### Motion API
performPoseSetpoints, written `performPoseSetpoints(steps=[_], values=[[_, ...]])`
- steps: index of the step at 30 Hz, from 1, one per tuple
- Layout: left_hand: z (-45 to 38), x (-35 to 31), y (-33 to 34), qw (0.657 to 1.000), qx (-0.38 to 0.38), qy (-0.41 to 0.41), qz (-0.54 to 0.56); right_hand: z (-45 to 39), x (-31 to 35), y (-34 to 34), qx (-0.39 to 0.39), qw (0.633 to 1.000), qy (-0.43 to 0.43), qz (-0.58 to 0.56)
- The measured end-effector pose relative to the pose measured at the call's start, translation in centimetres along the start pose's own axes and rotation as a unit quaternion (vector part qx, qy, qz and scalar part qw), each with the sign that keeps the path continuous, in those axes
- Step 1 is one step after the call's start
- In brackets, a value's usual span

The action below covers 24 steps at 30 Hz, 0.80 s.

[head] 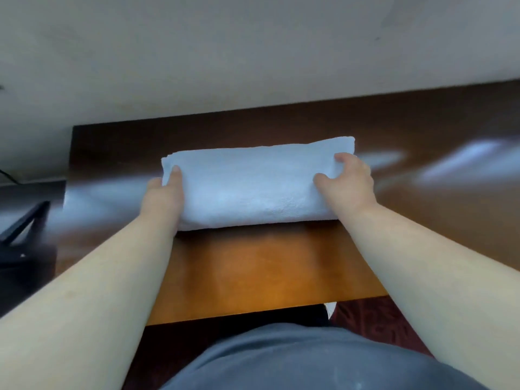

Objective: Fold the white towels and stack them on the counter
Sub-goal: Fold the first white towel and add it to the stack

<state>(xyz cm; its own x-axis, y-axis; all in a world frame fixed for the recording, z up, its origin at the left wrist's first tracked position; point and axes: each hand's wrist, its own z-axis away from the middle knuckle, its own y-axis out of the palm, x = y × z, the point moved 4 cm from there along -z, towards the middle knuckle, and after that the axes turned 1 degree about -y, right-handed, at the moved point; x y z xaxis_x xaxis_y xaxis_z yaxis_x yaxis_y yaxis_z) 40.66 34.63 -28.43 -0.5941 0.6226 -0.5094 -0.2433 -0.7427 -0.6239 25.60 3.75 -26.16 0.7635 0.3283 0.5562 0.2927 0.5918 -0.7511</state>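
A folded white towel (253, 184) lies across the glossy brown wooden counter (253, 266), a thick rectangular bundle. My left hand (164, 194) grips its left end, thumb on top and fingers tucked under the side. At the right end my right hand (347, 182) holds the towel with thumb and fingers curled over the top. Whether the towel rests on the counter or is lifted slightly cannot be told; its near edge casts a shadow.
A pale wall (253, 52) rises right behind the counter. A dark object with a cable (25, 229) sits off the counter's left end. The counter's near edge is close to my body, with red patterned carpet (380, 325) below right.
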Motion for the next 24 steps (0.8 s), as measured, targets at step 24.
performPoseSetpoints(steps=[24], values=[[2.3,-4.1,5.8,0.774,0.066,0.476,-0.413,-0.7,4.3,5.4,0.074,0.916,-0.23,0.321]])
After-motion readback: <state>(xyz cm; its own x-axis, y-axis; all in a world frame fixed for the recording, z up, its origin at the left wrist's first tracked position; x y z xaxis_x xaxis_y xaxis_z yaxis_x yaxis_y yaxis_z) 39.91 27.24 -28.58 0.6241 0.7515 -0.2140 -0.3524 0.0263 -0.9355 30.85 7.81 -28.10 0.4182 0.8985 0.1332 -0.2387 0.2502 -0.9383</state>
